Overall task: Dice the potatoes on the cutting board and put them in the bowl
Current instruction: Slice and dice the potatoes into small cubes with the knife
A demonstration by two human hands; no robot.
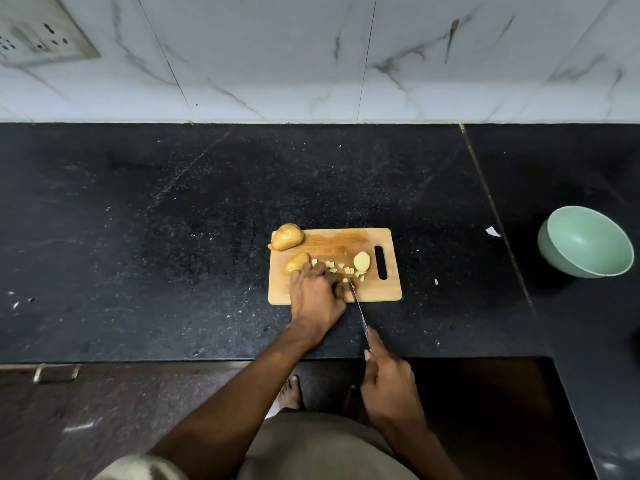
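A switch plate (41, 32) is seen high on the marble wall, far up and left of both hands. On the black counter (173, 237) a wooden cutting board (388, 289) is laid. A whole potato (286, 236) is set at the board's far-left corner, beyond the left hand. A second potato (296, 262) is found just past the knuckles of the left hand (317, 294), touching it or very nearly. That hand is pressed down on the board with its fingers curled over pieces being cut; whether anything is pinched beneath them cannot be told. Diced potato pieces (341, 270) are scattered just beyond and right of those fingers, and a peeled potato half (361, 261) is placed right of them, beside the board's handle slot. The knife (358, 306) is held with its tip among the pieces, just right of the left fingers, its blade running back to the right hand (389, 379), by which the handle is gripped, the index finger laid along the spine. The green bowl (554, 247) is stood well apart, far right of the right hand, and nothing is seen inside it.
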